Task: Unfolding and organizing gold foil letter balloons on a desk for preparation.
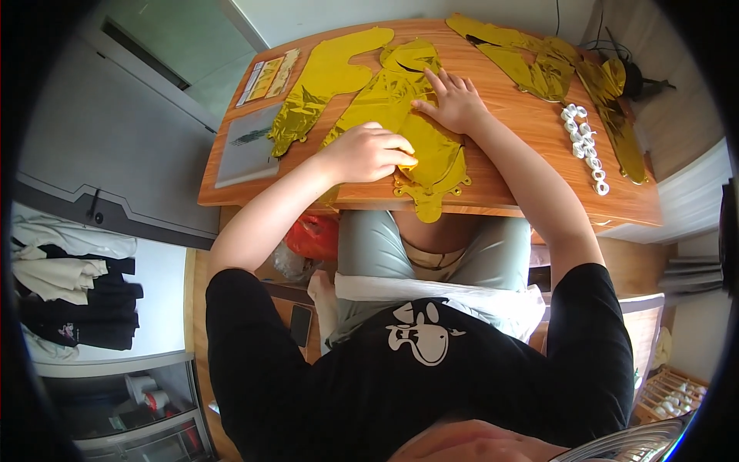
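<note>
A flat, uninflated gold foil balloon (439,146) lies in front of me, its small looped tabs reaching over the table's near edge. My left hand (369,152) is closed on its left side, with a bit of gold foil showing at the fingertips. Higher up on the same foil rests my right hand (459,104), its fingers spread. Left of it is a second flat gold foil balloon (331,65). Crumpled gold foil pieces (539,73) lie toward the back right, and a narrow gold foil strip (616,127) runs down the right edge.
The wooden table (512,169) also holds a row of small white rolls (583,142) at right. A clear plastic sleeve (248,146) and printed cards (265,77) lie at left. A dark object with cords (635,77) stands back right. A red bag (314,235) is below the table edge.
</note>
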